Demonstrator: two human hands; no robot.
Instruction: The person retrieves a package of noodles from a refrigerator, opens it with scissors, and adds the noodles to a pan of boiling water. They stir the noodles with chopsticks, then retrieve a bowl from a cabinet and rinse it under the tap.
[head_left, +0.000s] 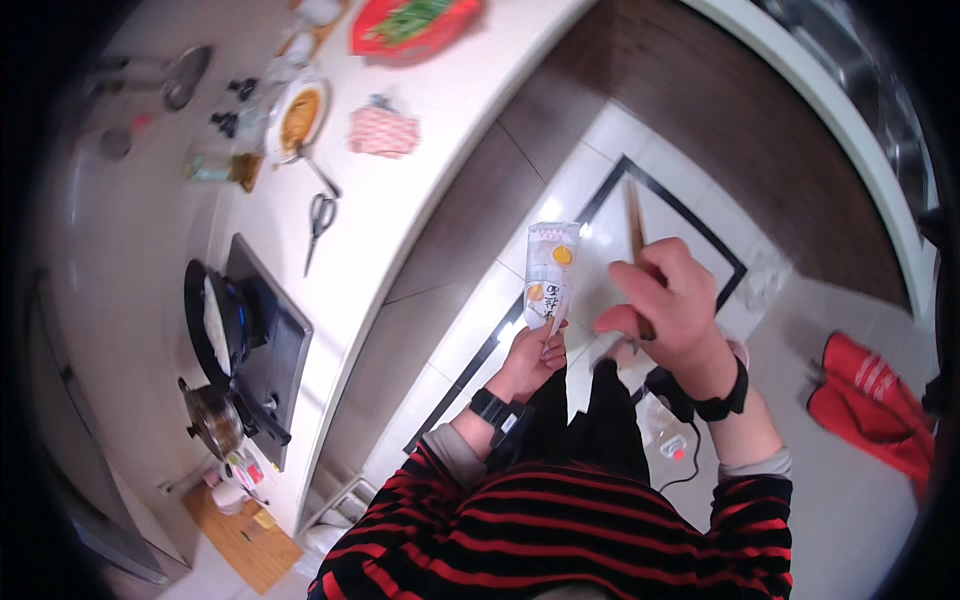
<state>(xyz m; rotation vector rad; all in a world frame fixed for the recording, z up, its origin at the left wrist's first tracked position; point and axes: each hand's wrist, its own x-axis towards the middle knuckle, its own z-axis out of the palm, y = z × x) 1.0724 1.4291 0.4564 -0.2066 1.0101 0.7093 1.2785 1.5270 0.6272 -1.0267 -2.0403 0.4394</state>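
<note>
My left hand (531, 361) grips the lower end of a long plastic food packet (547, 262), held up over the floor. The packet is pale, with yellow-orange pictures and dark writing on it. To the right of it, my right hand (679, 307) is closed around a thin brown stick (635, 214), probably wooden chopsticks. The stick points away from me and is blurred, so I cannot tell whether it is one piece or two. Packet and stick are apart from each other. Dark bands circle both my wrists.
Left, a white counter (360, 225) holds a gas hob (281, 352) with a dark wok (206, 319) and a lidded pot (214, 420). Farther along are scissors (321, 217), a bowl of orange-brown food (302, 116), a checked cloth (384, 131) and a red basket (367, 37) of greens. Red fabric (862, 409) lies right.
</note>
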